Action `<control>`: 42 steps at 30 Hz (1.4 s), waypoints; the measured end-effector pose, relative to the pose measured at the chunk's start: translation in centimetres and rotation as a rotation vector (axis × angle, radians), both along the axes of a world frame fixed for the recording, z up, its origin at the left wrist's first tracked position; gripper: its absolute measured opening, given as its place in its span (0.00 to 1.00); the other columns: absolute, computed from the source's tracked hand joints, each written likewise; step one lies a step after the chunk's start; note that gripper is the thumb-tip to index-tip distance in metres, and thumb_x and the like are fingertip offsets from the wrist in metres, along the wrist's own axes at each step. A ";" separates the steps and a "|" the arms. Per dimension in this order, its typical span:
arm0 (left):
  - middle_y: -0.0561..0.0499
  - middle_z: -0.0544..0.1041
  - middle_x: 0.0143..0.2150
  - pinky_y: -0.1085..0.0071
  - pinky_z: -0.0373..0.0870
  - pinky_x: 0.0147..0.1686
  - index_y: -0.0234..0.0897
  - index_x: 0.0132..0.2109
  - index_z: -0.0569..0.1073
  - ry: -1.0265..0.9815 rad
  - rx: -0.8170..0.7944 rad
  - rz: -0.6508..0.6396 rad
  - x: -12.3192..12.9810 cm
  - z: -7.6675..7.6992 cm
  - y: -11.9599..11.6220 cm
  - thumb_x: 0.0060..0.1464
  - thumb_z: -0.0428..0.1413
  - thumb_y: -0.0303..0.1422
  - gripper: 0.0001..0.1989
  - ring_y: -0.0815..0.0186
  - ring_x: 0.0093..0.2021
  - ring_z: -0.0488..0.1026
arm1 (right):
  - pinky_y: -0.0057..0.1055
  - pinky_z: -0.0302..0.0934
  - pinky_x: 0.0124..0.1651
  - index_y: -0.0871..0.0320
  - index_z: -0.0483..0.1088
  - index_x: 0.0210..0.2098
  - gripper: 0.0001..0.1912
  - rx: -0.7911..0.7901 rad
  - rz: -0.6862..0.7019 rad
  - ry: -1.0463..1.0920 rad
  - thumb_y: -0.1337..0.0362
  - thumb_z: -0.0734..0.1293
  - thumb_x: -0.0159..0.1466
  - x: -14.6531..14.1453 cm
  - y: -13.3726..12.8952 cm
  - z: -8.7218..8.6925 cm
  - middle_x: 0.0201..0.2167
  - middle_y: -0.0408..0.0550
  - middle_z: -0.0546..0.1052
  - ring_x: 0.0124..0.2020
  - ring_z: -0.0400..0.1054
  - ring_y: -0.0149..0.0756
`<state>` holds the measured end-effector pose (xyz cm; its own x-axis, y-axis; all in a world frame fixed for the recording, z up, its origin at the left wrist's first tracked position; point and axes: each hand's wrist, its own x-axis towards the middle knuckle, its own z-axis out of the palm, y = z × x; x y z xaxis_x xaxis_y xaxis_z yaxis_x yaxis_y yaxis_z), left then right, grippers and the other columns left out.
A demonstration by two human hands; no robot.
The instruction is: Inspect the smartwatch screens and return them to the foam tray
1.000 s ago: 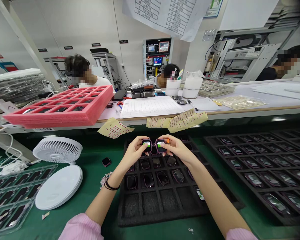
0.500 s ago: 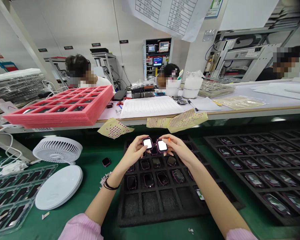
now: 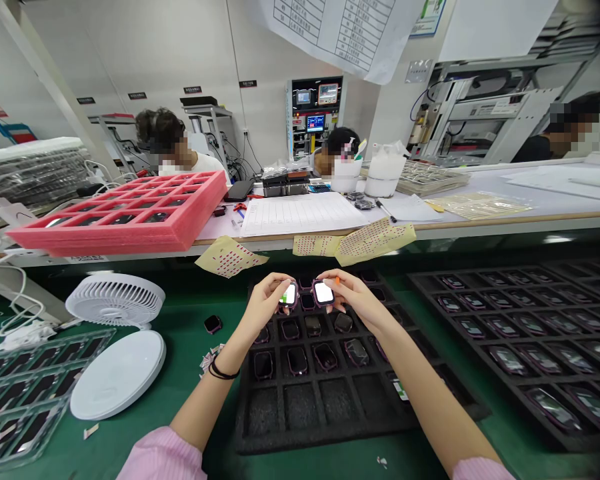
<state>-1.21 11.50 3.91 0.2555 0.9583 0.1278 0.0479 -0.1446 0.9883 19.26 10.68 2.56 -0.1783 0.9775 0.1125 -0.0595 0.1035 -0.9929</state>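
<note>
Above the back rows of a black foam tray (image 3: 300,437), my left hand (image 3: 269,297) holds a watch with a lit screen (image 3: 288,295), its thumb over the upper part of the screen. Close to its right, my right hand (image 3: 349,293) grips another watch (image 3: 324,292), whose screen is bright white. Something small and orange shows at the right fingers. Dark-screened watches (image 3: 297,360) sit in the tray compartments below, and the front-row compartments at the left hold none. One more watch (image 3: 213,324) lies on the green mat left of the tray.
A white fan (image 3: 117,373) stands left, beside clear plastic trays (image 3: 27,427). Another black tray of watches (image 3: 485,407) lies right. A shelf edge (image 3: 460,227) crosses ahead, bearing a pink foam tray (image 3: 180,230) and papers (image 3: 300,213). Several people sit beyond.
My left hand has shifted slightly left with its watch, widening the gap between the two watches. Its thumb is now higher on the screen, where some green shows. My right hand is nearly unmoved.
</note>
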 end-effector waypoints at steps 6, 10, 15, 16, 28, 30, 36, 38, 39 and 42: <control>0.52 0.72 0.33 0.77 0.63 0.19 0.35 0.42 0.70 0.008 0.014 -0.051 0.0 0.1 -0.1 0.51 0.59 0.41 0.16 0.73 0.24 0.68 | 0.23 0.49 0.17 0.58 0.70 0.39 0.19 -0.005 -0.003 0.012 0.50 0.69 0.57 -0.1 0.0 0.1 0.23 0.41 0.70 0.18 0.68 0.30; 0.49 0.72 0.41 0.75 0.69 0.27 0.36 0.49 0.67 0.010 0.064 -0.117 -0.2 -0.1 0.0 0.50 0.60 0.37 0.20 0.71 0.30 0.72 | 0.23 0.49 0.17 0.59 0.69 0.40 0.19 -0.004 0.004 0.012 0.50 0.67 0.58 0.0 -0.2 0.4 0.24 0.41 0.70 0.19 0.68 0.29; 0.48 0.72 0.42 0.71 0.72 0.35 0.35 0.50 0.66 0.013 0.079 -0.116 -0.3 -0.4 0.2 0.48 0.61 0.36 0.22 0.71 0.32 0.71 | 0.24 0.53 0.18 0.58 0.68 0.44 0.19 0.008 0.101 -0.019 0.54 0.68 0.58 0.2 -0.5 0.9 0.31 0.46 0.72 0.24 0.72 0.32; 0.49 0.72 0.41 0.72 0.72 0.34 0.35 0.49 0.66 0.007 0.077 -0.101 -0.3 -0.4 0.3 0.48 0.62 0.36 0.22 0.71 0.31 0.71 | 0.24 0.54 0.18 0.58 0.67 0.45 0.19 0.013 0.121 -0.020 0.55 0.69 0.58 0.3 -0.6 1.0 0.33 0.46 0.72 0.25 0.72 0.33; 0.55 0.69 0.26 0.80 0.61 0.17 0.34 0.37 0.69 -0.030 -0.020 0.016 0.0 0.3 0.0 0.49 0.59 0.47 0.19 0.75 0.21 0.64 | 0.22 0.50 0.17 0.58 0.68 0.41 0.19 0.020 0.089 -0.027 0.57 0.72 0.54 -0.1 -0.5 0.8 0.29 0.43 0.72 0.22 0.71 0.30; 0.54 0.70 0.28 0.79 0.62 0.18 0.34 0.39 0.69 -0.014 -0.009 -0.016 0.0 0.3 0.0 0.50 0.59 0.46 0.19 0.75 0.22 0.65 | 0.23 0.49 0.16 0.59 0.69 0.39 0.18 0.015 0.043 -0.011 0.53 0.70 0.55 -0.2 -0.4 0.6 0.25 0.42 0.71 0.18 0.69 0.29; 0.48 0.73 0.41 0.79 0.65 0.23 0.35 0.49 0.67 0.019 0.056 -0.166 -0.1 -0.2 0.1 0.50 0.60 0.38 0.21 0.71 0.31 0.72 | 0.22 0.46 0.14 0.59 0.70 0.34 0.18 -0.022 -0.069 0.026 0.50 0.69 0.55 -0.3 -0.3 0.6 0.21 0.40 0.71 0.14 0.63 0.26; 0.45 0.72 0.44 0.79 0.62 0.20 0.36 0.54 0.66 0.026 0.054 -0.191 -0.2 -0.4 0.2 0.53 0.58 0.38 0.22 0.68 0.32 0.73 | 0.22 0.45 0.14 0.59 0.69 0.33 0.17 -0.021 -0.085 0.028 0.51 0.70 0.55 -0.2 -0.2 0.4 0.22 0.41 0.71 0.13 0.62 0.24; 0.45 0.72 0.45 0.78 0.61 0.20 0.36 0.55 0.65 0.029 0.051 -0.195 -0.3 -0.4 0.2 0.55 0.56 0.38 0.22 0.68 0.33 0.74 | 0.21 0.45 0.14 0.58 0.69 0.34 0.17 -0.019 -0.081 0.027 0.51 0.70 0.55 -0.2 -0.2 0.3 0.22 0.41 0.71 0.13 0.62 0.24; 0.45 0.73 0.45 0.77 0.64 0.21 0.37 0.57 0.65 0.031 0.047 -0.202 -0.4 -0.5 0.3 0.58 0.53 0.38 0.22 0.67 0.33 0.74 | 0.21 0.46 0.14 0.58 0.70 0.36 0.17 -0.004 -0.035 0.018 0.53 0.72 0.54 0.0 0.0 0.0 0.24 0.40 0.71 0.14 0.63 0.24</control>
